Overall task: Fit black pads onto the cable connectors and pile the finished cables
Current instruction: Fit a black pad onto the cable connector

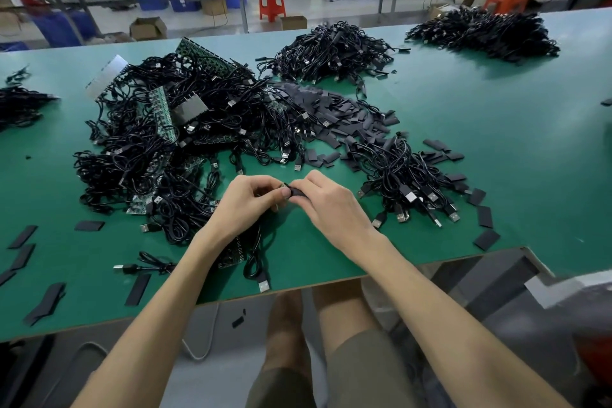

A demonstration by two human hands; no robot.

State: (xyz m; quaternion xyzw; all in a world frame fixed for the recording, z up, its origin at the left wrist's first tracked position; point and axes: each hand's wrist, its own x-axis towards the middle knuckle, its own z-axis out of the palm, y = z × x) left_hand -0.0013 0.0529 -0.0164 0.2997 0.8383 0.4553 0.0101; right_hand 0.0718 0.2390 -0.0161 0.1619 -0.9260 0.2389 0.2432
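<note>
My left hand [245,202] and my right hand [328,205] meet above the near part of the green table [496,149]. Between their fingertips sits a small connector with a black pad [293,191]; my right fingers pinch the pad, my left fingers pinch the connector end. Its black cable [256,262] hangs down under my left wrist to a USB plug [264,285]. A big tangle of black cables with green circuit boards [159,142] lies to the left. A smaller cable pile [404,182] lies to the right. Loose black pads [334,109] are heaped behind.
More cable piles sit at the far middle [331,50], far right [483,31] and left edge [20,103]. Stray pads [486,217] lie near the table's front edge, right and left. A person on a red stool [506,0] sits at the far bench.
</note>
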